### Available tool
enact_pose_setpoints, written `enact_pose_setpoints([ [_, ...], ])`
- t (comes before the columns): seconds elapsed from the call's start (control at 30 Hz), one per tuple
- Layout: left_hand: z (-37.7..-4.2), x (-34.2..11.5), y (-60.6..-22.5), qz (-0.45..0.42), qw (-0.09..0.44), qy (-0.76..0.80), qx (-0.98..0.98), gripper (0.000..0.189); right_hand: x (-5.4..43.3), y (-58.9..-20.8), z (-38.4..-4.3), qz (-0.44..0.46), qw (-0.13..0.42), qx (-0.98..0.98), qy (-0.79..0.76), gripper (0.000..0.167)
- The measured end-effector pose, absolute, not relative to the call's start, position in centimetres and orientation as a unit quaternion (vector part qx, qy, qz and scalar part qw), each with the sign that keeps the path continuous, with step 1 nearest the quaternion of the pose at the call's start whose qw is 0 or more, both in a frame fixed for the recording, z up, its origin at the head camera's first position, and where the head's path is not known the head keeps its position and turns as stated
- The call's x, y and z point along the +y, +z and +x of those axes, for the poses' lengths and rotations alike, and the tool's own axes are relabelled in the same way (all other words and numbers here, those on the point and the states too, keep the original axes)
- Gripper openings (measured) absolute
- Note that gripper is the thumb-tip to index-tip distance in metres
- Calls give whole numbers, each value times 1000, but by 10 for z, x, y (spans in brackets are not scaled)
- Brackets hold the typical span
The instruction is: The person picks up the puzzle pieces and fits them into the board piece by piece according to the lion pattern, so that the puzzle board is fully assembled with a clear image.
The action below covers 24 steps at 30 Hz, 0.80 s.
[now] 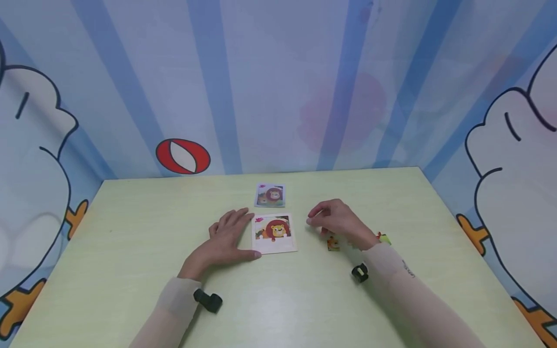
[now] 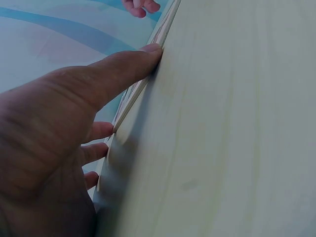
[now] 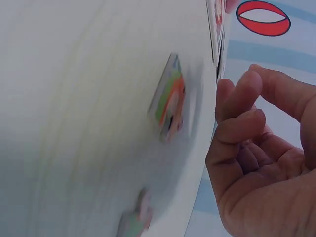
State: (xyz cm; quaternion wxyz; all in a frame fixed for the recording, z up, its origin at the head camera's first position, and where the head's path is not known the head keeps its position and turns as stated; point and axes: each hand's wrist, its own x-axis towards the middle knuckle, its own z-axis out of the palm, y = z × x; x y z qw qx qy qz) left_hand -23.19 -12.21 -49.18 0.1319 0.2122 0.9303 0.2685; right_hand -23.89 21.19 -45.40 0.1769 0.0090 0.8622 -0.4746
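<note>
A square white puzzle board (image 1: 275, 245) lies in front of me, a lion picture across its upper part and a bare white lower strip. My left hand (image 1: 224, 244) is at its left side. The thumb touches the board's lower left corner, and the straight fingers reach its upper left. To the right of the board my right hand (image 1: 341, 222) hovers, fingers loosely bent with thumb and index tips close together; nothing shows between them in the right wrist view. Beneath that hand lies a small puzzle piece (image 1: 333, 243). Another piece (image 1: 384, 238) is partly covered by the wrist.
A picture card (image 1: 270, 195) with a matching lion lies just behind the board. The pale wooden table (image 1: 152, 212) ends at a blue striped backdrop (image 1: 278, 96) with a red and white ball (image 1: 183, 156) printed on it.
</note>
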Motion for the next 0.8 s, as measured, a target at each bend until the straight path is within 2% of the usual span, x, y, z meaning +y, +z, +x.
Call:
enact_pose_setpoints([
  [0.8, -234, -122, -495, 209, 133, 263, 933, 107, 263, -464, -208, 3, 171, 899, -402, 38],
])
